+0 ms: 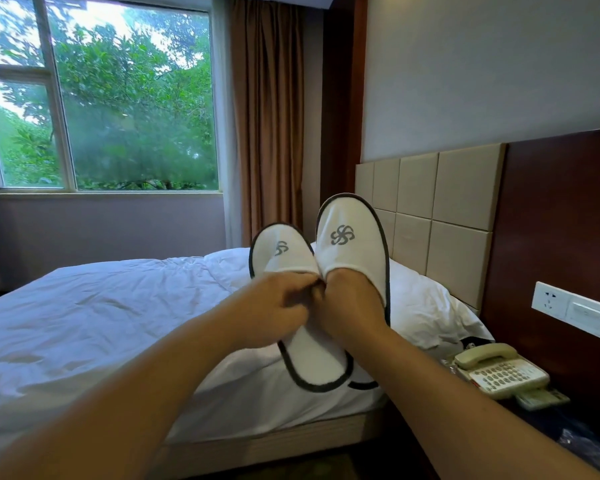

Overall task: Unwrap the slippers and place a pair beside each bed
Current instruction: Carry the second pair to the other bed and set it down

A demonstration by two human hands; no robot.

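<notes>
Currently left slipper (282, 251) and right slipper (350, 237) held above bed (101, 306), touching side by side, no wrapper on either. Left hand (278, 303) pinches left slipper's mouth edge. Right hand (352, 303) sits inside right slipper; fingers hidden, I cannot tell grip. I judge pair light, soft, floppy; best taken by bound rim.

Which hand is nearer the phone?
Right. The right hand, pushed into the right slipper, is up and left of the phone. The left hand is further left, pinching the left slipper.
</notes>
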